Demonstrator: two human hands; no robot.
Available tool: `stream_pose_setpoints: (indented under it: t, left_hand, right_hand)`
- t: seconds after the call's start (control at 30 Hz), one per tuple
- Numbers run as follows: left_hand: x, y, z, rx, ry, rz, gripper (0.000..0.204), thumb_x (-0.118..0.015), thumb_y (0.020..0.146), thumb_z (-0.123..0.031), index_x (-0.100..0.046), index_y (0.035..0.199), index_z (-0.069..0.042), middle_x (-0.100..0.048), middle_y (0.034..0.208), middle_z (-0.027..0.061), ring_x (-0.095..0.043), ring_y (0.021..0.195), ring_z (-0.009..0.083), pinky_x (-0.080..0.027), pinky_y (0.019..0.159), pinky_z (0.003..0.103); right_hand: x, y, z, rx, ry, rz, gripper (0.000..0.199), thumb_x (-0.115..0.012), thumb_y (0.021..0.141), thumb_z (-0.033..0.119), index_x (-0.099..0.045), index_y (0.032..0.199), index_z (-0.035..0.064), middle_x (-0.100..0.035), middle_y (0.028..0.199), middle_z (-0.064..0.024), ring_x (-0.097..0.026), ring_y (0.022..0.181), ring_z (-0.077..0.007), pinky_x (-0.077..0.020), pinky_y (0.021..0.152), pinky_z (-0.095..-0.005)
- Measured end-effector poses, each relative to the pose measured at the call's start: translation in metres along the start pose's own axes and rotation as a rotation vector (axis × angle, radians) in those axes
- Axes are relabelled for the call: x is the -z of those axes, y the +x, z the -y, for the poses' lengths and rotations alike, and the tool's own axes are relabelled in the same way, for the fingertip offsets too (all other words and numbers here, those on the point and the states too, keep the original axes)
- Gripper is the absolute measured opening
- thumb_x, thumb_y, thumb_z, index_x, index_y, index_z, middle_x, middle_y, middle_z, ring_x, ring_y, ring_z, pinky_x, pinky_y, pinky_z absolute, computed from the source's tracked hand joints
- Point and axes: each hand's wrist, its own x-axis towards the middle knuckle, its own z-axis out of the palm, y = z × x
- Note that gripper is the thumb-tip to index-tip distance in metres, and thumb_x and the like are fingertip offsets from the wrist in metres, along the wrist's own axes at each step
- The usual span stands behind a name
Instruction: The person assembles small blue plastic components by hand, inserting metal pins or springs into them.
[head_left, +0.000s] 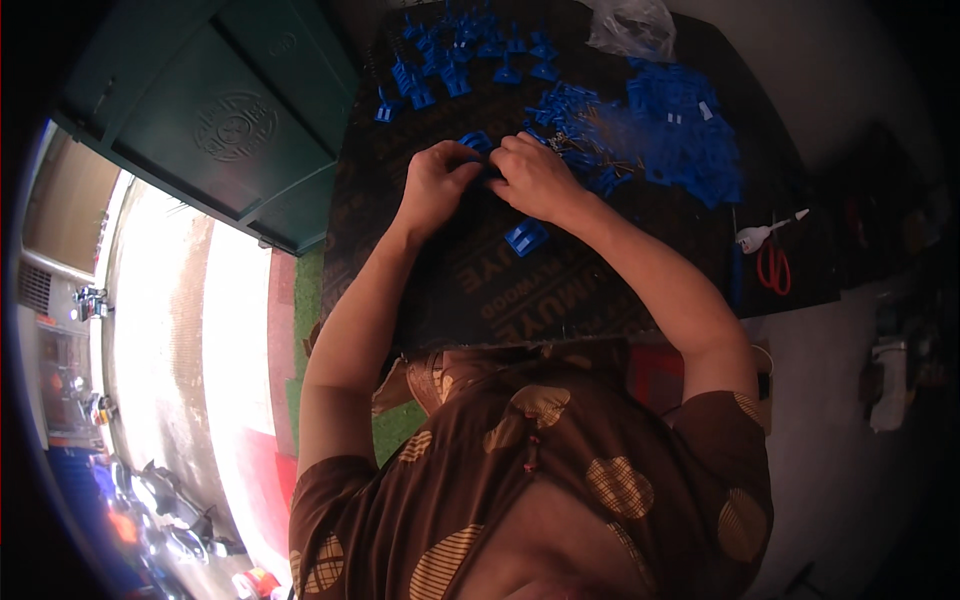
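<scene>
Head view: your left hand (432,185) curls, thumb near forefinger, beside a blue piece (475,142); whether you pinch it can't be told, and a weak grip could let it slip. Your right hand (535,178) bends its fingers inward just right of that piece, their hold hidden too. Nearer you, a loose blue part (526,237) lies on the table (430,300), where a dropping wrist might knock it. Rightward, your knuckles could scatter the small-parts heap (565,112).
</scene>
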Motion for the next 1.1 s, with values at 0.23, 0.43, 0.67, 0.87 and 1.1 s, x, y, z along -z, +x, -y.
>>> stream_pose_setpoints:
  t: [0.23, 0.43, 0.67, 0.87, 1.1]
  left_hand:
    - [0.013, 0.005, -0.001, 0.279, -0.445, 0.014, 0.012, -0.061, 0.088, -0.007, -0.064, 0.093, 0.003, -0.059, 0.067, 0.002, -0.052, 0.058, 0.007, -0.043, 0.056, 0.022]
    - [0.013, 0.005, -0.006, 0.283, -0.499, 0.044, 0.011, -0.061, 0.087, -0.007, -0.064, 0.093, 0.002, -0.064, 0.071, 0.0051, -0.058, 0.06, 0.0093, -0.048, 0.058, 0.023]
    - [0.01, 0.005, -0.001, 0.274, -0.474, 0.084, 0.012, -0.064, 0.085, -0.005, -0.064, 0.095, 0.002, -0.064, 0.072, 0.0042, -0.056, 0.058, 0.0088, -0.047, 0.057, 0.023]
    - [0.0, -0.002, -0.016, 0.237, -0.34, 0.185, 0.027, -0.065, 0.082, -0.005, -0.062, 0.108, 0.005, -0.063, 0.077, 0.0033, -0.059, 0.066, 0.0088, -0.047, 0.061, 0.023]
    - [-0.012, -0.008, -0.04, -0.198, -0.031, 0.176, 0.074, -0.065, 0.076, -0.001, -0.031, 0.142, -0.003, -0.065, 0.082, 0.0116, -0.066, 0.08, 0.0229, -0.05, 0.077, 0.032]
  right_hand:
    - [-0.002, -0.009, -0.012, -0.027, 0.09, -0.012, 0.023, -0.071, 0.078, 0.018, -0.066, 0.093, 0.0006, -0.06, 0.096, -0.0122, -0.055, 0.098, -0.0299, -0.0472, 0.086, -0.0401]
    - [0.012, -0.006, -0.032, 0.01, 0.127, -0.119, 0.022, -0.068, 0.081, 0.016, -0.066, 0.096, 0.0007, -0.061, 0.091, -0.0115, -0.056, 0.094, -0.0297, -0.046, 0.084, -0.0396]
    - [0.038, -0.029, -0.04, -0.094, 0.183, -0.081, 0.016, -0.063, 0.086, 0.013, -0.068, 0.092, -0.001, -0.065, 0.091, -0.0147, -0.061, 0.092, -0.03, -0.0485, 0.085, -0.04]
    - [0.039, -0.032, -0.014, -0.107, 0.431, -0.117, 0.019, -0.062, 0.088, 0.015, -0.066, 0.098, -0.0009, -0.068, 0.091, -0.0159, -0.066, 0.086, -0.0286, -0.0516, 0.077, -0.0382]
    - [0.044, -0.027, 0.001, -0.186, 0.61, -0.067, 0.018, -0.063, 0.088, 0.013, -0.064, 0.099, -0.0017, -0.067, 0.085, -0.009, -0.062, 0.075, -0.0154, -0.0497, 0.068, -0.0298]
